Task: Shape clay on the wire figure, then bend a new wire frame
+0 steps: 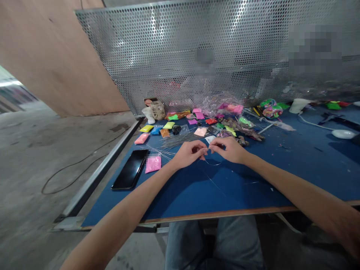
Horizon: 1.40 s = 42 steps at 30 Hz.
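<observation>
My left hand (190, 153) and my right hand (230, 149) meet above the blue tabletop, fingertips almost touching. Both are closed in a pinch on a thin wire (216, 164), which curves in a loop below the fingers. Its ends are hidden by the fingertips. Just behind the hands lies a pile of straight thin wires (178, 140), with some spread toward my left wrist. A small white piece (209, 139) lies just beyond my fingertips. Another thin strand (213, 181) rests on the table in front of me.
A black phone (129, 170) and a pink packet (153, 164) lie left of my forearm. Several coloured packets (146, 128) and crumpled clear plastic (212, 107) are farther back. A perforated metal panel (180, 45) stands behind the table. A white cable (315, 123) runs at the right.
</observation>
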Available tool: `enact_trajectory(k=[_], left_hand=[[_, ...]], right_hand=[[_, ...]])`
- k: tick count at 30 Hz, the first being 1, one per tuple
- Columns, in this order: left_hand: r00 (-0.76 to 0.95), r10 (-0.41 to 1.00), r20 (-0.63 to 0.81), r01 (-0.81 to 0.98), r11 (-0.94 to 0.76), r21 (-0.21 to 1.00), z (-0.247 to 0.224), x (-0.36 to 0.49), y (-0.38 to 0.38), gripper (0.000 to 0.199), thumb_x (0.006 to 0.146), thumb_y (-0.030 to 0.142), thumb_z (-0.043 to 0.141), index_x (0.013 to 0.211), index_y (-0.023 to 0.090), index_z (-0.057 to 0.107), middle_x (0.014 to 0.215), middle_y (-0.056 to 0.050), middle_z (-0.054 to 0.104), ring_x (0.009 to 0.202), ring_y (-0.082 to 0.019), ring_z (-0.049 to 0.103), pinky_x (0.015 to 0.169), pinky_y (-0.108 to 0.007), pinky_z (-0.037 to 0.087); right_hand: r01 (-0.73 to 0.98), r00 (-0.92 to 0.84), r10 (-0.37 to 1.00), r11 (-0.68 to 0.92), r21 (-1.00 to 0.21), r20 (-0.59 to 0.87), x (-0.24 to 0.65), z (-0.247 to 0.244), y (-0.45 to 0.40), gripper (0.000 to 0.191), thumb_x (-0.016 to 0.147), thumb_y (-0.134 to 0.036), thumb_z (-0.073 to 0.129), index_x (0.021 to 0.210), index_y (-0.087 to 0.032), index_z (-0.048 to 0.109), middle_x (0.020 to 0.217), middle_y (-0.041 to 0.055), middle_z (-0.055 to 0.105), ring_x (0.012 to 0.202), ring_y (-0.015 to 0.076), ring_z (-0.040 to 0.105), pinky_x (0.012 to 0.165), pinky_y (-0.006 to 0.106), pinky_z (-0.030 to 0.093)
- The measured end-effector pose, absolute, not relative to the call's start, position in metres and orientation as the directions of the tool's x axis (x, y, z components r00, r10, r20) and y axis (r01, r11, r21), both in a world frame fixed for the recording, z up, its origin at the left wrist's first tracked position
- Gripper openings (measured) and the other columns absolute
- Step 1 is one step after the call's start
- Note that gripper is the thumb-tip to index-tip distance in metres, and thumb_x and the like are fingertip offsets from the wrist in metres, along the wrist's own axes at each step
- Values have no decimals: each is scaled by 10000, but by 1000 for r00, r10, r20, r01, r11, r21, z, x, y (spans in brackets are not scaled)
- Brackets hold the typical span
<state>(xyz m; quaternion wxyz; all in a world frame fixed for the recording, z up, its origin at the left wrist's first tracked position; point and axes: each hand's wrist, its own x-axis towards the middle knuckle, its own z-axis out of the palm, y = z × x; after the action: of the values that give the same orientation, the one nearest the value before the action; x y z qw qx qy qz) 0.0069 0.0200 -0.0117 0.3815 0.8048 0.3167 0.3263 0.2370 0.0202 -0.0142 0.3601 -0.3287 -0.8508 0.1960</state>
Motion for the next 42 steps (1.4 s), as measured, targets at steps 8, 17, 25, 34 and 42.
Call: enact_trajectory(k=[8,17,25,34,42], left_hand=[[636,622,457,495,-783,376,-8,2,15,225,1032,327,484,1039,189,662,872,-18,731,712,-117,683,687,-225,485],[612,643,460,525,-766,371,-5,5,17,218,1016,355,522,1038,188,661,919,-26,725,737,-122,659,681,-229,468],[570,759,313,423,-598,681,-8,4,20,241,953,423,622,960,185,656,804,13,715,541,-89,652,553,-198,473],[621,716,319,362,-623,693,-1,6,15,170,950,354,619,940,186,649,857,12,715,598,-87,682,578,-189,491],[623,622,474,493,-783,378,-2,5,18,67,924,269,623,920,207,648,868,10,687,740,-114,628,668,-224,444]], right_hand=[[410,-595,607,793,-451,526,238,-13,18,190,998,-316,548,927,-212,691,791,8,730,682,146,641,691,273,478],[491,-636,441,864,-109,633,244,-14,26,193,997,-259,538,1003,-205,722,980,45,775,888,207,712,841,351,512],[518,-679,356,852,75,642,246,-14,27,171,982,-244,551,976,-192,714,928,38,765,835,189,690,791,329,469],[506,-709,321,852,136,629,246,-5,21,190,986,-241,532,924,-201,708,830,33,741,762,183,626,726,345,366],[517,-646,436,854,-61,626,238,-9,19,192,975,-254,541,909,-197,712,841,34,753,776,184,652,731,340,386]])
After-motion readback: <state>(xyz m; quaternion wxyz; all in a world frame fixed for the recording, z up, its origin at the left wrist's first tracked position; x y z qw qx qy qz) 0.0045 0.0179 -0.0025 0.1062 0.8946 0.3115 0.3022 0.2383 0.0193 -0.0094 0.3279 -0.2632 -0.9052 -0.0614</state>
